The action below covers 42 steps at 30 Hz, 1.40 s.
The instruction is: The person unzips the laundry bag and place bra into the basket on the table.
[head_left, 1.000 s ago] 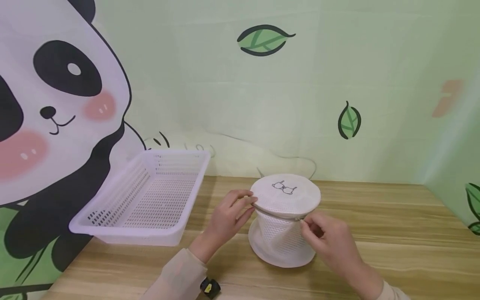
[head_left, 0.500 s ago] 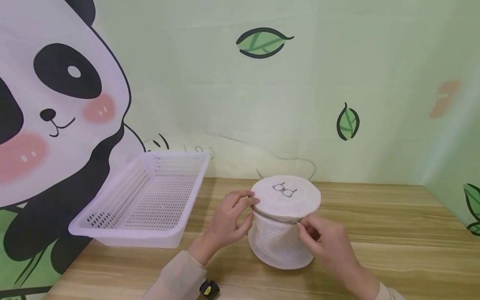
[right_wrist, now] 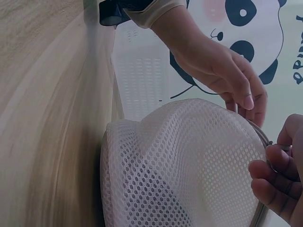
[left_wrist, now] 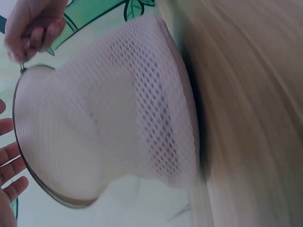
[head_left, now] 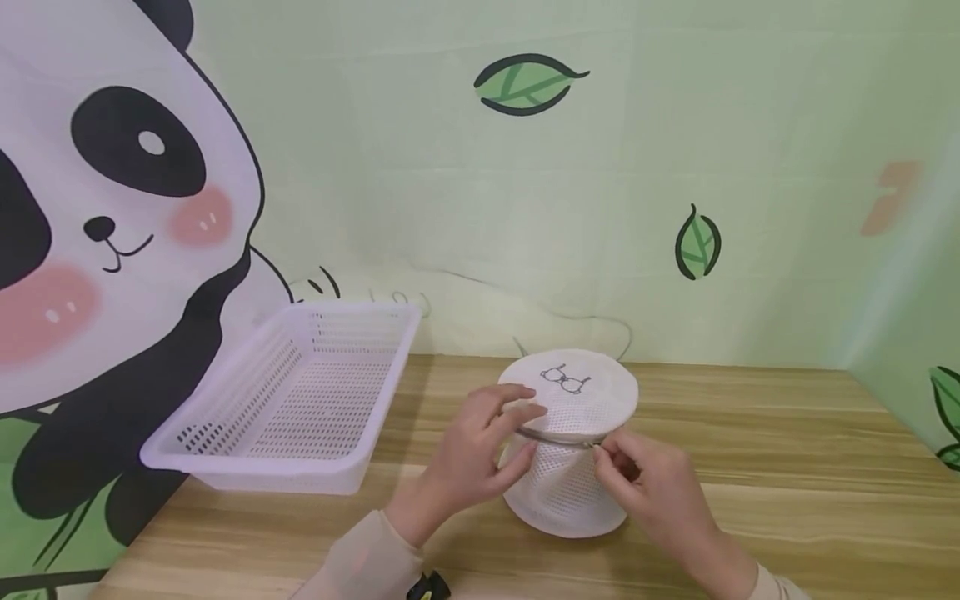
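Note:
A white mesh laundry bag [head_left: 573, 492], shaped like a drum, stands upright on the wooden table. Its round top [head_left: 607, 396] bears a printed pair of glasses, and a grey-brown zipper [head_left: 553, 439] runs round below that top. My right hand [head_left: 660, 483] pinches the zipper pull [right_wrist: 285, 148] at the bag's front right. On the left side of the rim, my left hand [head_left: 476, 450] has its fingers over the top and its thumb below, the fingers extended. Its fingertips [left_wrist: 12, 156] lie along the rim in the left wrist view. Inside the bag, contents cannot be made out clearly.
A white perforated plastic basket [head_left: 352, 465] stands left of the bag. The wooden table [head_left: 810, 467] runs back to a pale green wall sheet [head_left: 420, 167] with a panda and leaves. A dark wrist strap [head_left: 429, 586] shows by the left sleeve.
My left hand has shifted to the right along the rim, its fingers now further over the top. The right hand, pinching the zipper pull, has moved slightly left, then stayed nearly still.

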Motion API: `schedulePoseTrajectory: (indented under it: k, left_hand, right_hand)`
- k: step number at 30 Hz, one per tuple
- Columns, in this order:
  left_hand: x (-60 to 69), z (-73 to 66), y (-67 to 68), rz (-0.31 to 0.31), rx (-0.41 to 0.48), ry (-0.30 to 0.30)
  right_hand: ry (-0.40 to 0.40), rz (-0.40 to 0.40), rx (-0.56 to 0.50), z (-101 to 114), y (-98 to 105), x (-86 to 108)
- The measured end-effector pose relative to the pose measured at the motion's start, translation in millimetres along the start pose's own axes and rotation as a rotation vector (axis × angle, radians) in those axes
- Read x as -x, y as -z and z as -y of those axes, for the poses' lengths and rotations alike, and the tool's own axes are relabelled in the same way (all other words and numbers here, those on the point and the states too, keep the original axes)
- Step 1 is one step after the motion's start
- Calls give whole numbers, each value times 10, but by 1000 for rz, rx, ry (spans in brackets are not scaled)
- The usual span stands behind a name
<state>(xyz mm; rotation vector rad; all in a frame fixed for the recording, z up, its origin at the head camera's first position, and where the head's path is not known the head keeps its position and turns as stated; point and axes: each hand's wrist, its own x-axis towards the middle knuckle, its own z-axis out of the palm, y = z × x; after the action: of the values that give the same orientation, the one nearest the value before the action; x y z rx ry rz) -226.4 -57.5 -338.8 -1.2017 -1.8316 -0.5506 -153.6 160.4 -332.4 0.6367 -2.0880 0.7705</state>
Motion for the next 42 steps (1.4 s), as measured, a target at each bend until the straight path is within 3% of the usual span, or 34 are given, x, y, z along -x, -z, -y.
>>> schedulePoseTrajectory:
  k: [11,26,33,42]
  left_hand:
    - [-29,-186,-71,-14,-14,-53]
    - [4,-275,-172,-86,-59,-43]
    - [22,-281,-181,-112,-65,-50]
    - [24,-285,-188,-138,-70,-70]
  right_hand:
    - [37,34,-1,-9,-23,0]
    - [14,96,-48,34,-17,13]
    - [-12,127,-15,81,-14,14]
    - [-7,112,39,101,-31,20]
